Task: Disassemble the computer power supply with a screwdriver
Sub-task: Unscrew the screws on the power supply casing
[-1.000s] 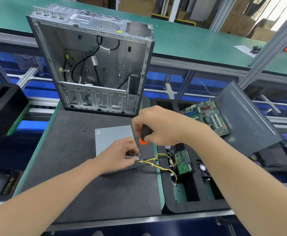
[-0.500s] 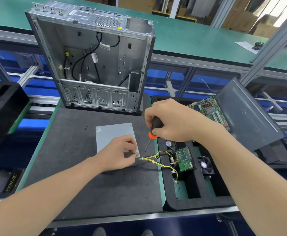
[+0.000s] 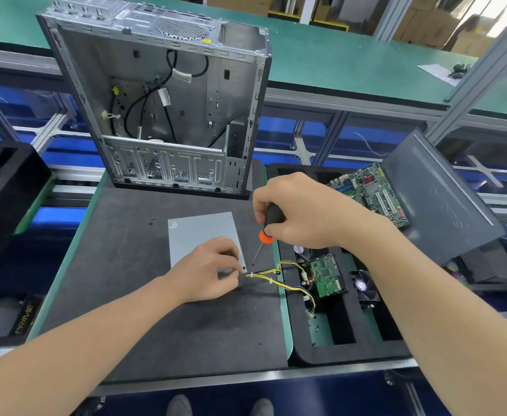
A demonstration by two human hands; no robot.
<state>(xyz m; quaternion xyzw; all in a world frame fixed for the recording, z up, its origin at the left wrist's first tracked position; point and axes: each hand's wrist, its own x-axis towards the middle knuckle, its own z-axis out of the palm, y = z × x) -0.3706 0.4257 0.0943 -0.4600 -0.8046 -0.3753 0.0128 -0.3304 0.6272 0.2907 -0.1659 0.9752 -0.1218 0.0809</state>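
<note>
The grey power supply [image 3: 199, 235] lies flat on the dark mat [image 3: 156, 319] in the middle. My left hand [image 3: 207, 270] rests on its near right corner, fingers curled over the edge beside a screw hole. Yellow and black wires [image 3: 279, 276] run from that corner to the right. My right hand [image 3: 302, 211] grips the black and orange screwdriver [image 3: 266, 232], held above the mat. Its tip points down to the mat just right of the power supply's corner, apart from the metal.
An open metal computer case [image 3: 168, 115] stands upright behind the power supply. To the right, a black foam tray [image 3: 348, 352] holds a green circuit board [image 3: 326, 276], a small fan [image 3: 363, 285] and a motherboard [image 3: 372, 193]. A grey side panel [image 3: 444, 199] leans at far right.
My right hand has lifted the screwdriver off the power supply's corner and moved it up and to the right. My left hand stays on the corner.
</note>
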